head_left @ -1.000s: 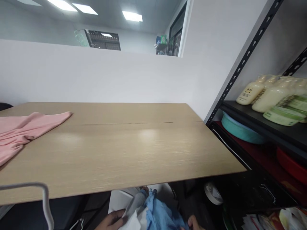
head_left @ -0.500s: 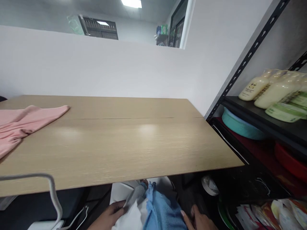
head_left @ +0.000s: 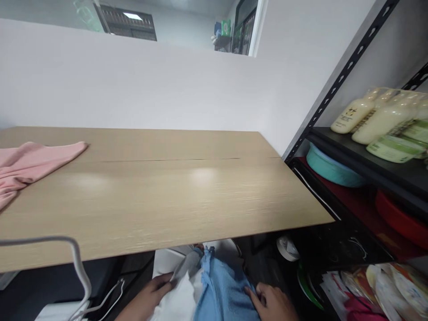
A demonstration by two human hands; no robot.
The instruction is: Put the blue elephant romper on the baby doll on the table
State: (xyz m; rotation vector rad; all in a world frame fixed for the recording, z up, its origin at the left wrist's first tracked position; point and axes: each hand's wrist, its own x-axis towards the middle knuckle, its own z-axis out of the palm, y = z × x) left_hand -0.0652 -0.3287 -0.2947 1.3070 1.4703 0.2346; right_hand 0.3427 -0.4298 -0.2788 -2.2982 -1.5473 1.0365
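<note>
The left grip (head_left: 150,294) pinches grey-and-white fabric (head_left: 181,292); the right grip (head_left: 272,303) touches blue cloth (head_left: 223,290) to its left, closure unclear; the counter (head_left: 167,196) lies beyond both.

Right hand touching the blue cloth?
Touching. The head view shows the fingertips of the right hand lying over the right edge of the blue cloth, no gap visible.
</note>
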